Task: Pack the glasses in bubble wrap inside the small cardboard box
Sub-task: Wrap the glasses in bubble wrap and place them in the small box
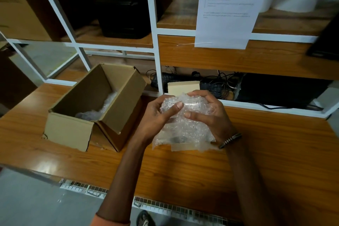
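Note:
Both hands hold a bundle of clear bubble wrap point(183, 130) above the wooden table, right of centre. My left hand point(156, 117) grips its left side with the thumb lying across the front. My right hand point(211, 113) curls round the right side and top. A dark shape shows faintly through the wrap's lower part; what it is cannot be told. The small cardboard box point(73, 130) stands open on the table to the left, flaps up, with some bubble wrap point(106, 104) lying inside it.
The wooden table point(201, 170) runs to a front edge with a wire tray below. A white shelf frame point(156, 42) rises behind, with an instruction sheet point(227, 9), a keyboard and cables point(211, 82), and a pale card piece point(183, 87) behind the hands.

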{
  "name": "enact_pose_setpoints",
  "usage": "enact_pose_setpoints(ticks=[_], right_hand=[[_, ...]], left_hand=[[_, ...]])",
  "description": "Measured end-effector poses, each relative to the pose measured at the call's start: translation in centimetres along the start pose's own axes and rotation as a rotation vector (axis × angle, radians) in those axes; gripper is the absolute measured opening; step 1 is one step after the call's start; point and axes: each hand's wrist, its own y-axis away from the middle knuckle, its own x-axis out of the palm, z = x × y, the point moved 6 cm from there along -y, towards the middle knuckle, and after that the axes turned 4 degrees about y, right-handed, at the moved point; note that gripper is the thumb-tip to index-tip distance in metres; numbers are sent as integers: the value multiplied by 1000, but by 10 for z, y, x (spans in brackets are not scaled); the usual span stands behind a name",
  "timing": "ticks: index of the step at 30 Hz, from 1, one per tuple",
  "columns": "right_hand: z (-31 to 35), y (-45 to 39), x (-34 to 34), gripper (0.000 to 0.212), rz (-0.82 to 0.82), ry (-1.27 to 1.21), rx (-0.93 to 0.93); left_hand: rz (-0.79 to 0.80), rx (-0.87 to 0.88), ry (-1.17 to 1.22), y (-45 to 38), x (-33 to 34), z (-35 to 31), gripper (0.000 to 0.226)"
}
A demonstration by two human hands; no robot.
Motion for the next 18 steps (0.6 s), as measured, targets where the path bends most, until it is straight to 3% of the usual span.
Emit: enact_pose_setpoints(ticks=[6, 11, 15, 18], right_hand=[[5, -4, 1, 63, 53, -26, 136], [0, -4, -1, 46, 26, -70, 182], [1, 0, -4, 31, 15, -140, 177], [2, 2, -2, 37, 50, -155, 178]], left_hand=[[12, 120, 74, 1, -5, -2, 35], [56, 132, 2, 0, -7, -1, 48], [147, 112, -76, 1, -7, -1, 85], [185, 78, -177, -1, -6, -1, 106]])
